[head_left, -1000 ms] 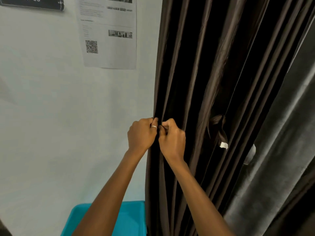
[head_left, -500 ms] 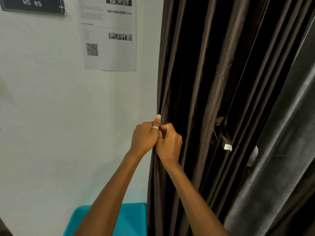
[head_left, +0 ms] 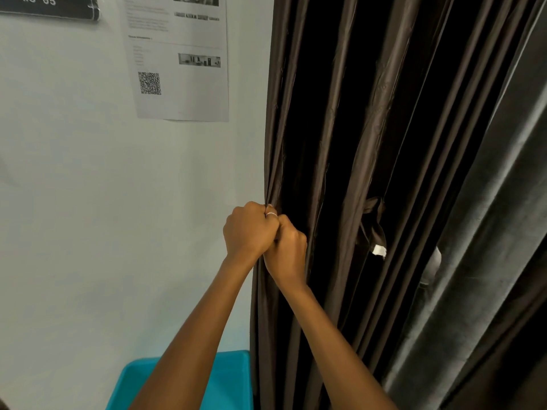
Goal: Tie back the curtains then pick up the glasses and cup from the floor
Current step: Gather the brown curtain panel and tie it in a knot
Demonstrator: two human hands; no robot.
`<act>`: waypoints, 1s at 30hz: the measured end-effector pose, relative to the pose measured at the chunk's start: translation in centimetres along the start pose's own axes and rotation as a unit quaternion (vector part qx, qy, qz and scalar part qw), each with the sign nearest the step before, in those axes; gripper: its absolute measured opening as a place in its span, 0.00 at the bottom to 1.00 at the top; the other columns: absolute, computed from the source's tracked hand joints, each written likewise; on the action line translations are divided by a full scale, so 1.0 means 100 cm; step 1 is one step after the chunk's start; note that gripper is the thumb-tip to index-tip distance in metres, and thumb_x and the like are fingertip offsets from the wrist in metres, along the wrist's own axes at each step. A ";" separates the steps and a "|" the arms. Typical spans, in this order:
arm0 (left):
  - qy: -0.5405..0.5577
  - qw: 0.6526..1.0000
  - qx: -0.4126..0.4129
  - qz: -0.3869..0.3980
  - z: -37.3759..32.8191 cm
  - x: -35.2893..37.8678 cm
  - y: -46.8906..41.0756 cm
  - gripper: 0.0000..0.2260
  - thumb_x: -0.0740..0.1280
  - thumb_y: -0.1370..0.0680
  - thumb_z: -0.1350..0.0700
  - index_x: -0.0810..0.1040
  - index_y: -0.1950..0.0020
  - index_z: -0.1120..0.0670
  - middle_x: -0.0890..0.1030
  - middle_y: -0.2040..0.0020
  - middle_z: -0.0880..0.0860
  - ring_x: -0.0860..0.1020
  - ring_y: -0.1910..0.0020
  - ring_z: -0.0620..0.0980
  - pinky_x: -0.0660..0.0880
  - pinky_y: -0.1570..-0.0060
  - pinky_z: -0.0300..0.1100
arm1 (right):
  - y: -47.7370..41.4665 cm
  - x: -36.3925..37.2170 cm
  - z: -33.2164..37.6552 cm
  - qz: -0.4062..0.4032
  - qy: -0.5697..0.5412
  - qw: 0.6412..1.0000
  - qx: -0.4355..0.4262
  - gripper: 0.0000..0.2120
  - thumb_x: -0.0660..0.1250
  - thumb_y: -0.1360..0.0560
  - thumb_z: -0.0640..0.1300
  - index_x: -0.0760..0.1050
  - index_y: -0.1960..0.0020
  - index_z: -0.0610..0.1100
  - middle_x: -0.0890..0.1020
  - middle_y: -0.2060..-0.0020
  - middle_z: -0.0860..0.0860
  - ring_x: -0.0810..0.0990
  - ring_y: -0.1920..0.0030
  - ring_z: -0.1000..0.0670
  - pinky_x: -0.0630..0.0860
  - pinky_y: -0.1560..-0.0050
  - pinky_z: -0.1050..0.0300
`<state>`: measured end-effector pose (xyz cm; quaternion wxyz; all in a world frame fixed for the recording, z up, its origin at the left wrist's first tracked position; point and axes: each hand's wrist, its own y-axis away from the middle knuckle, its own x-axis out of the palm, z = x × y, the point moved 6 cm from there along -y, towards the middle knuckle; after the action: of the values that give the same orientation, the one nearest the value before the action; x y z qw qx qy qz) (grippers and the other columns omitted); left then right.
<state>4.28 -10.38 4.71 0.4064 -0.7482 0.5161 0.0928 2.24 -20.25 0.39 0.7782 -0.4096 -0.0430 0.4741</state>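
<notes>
Since half a second ago the thumb of the left hand (head_left: 248, 229) has been folded down; the left edge of the brown curtain (head_left: 376, 128) is gripped by it and the right hand (head_left: 288, 250), fists touching. Slick folds could be lost if either grip is eased before tying; the tie strap (head_left: 373, 229) hangs apart. No glasses or cup are seen. "WS 05" is legible on the sign (head_left: 44, 4).

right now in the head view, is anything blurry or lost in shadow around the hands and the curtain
Head view: the left hand and right hand are sharp and evenly lit. Head view: the deep folds of the brown curtain go black, hiding detail. Head view: small print on the paper sheet is too soft to read; the grey curtain leans, likely wide-angle distortion.
</notes>
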 end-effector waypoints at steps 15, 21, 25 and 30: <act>-0.011 0.999 0.030 -0.007 0.018 -0.007 -0.005 0.23 0.60 0.16 0.50 0.69 0.71 0.51 0.72 0.74 0.51 0.73 0.74 0.49 0.69 0.69 0.38 | -0.033 -0.074 -0.030 -0.104 0.160 0.976 0.107 0.24 0.73 0.23 0.53 0.72 0.33 0.44 0.79 0.43 0.49 0.78 0.43 0.49 0.76 0.51 0.56; -0.017 0.999 0.010 -0.033 0.041 -0.028 -0.015 0.23 0.60 0.16 0.50 0.69 0.72 0.53 0.73 0.74 0.52 0.74 0.73 0.51 0.70 0.69 0.40 | -0.058 -0.113 -0.055 -0.088 0.192 0.967 0.146 0.06 0.69 0.20 0.45 0.77 0.54 0.43 0.84 0.58 0.45 0.83 0.53 0.41 0.77 0.57 0.52; -0.010 0.998 -0.006 -0.055 0.055 -0.041 -0.022 0.23 0.61 0.16 0.50 0.68 0.72 0.53 0.72 0.74 0.52 0.73 0.74 0.50 0.66 0.68 0.38 | -0.052 -0.139 -0.068 -0.137 0.174 0.957 0.186 0.07 0.69 0.20 0.46 0.81 0.46 0.42 0.86 0.54 0.47 0.84 0.49 0.44 0.78 0.49 0.53; -0.007 0.998 -0.012 -0.054 0.049 -0.035 -0.018 0.23 0.61 0.16 0.50 0.67 0.72 0.52 0.71 0.74 0.51 0.71 0.74 0.48 0.63 0.70 0.37 | -0.035 -0.127 -0.057 -0.155 0.175 0.963 0.131 0.06 0.70 0.21 0.45 0.82 0.48 0.43 0.86 0.57 0.47 0.84 0.53 0.45 0.78 0.53 0.55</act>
<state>5.65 -4.22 4.36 0.4053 -0.7792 0.4710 0.0818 0.31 -34.22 3.08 0.8844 -0.3689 0.0938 0.2701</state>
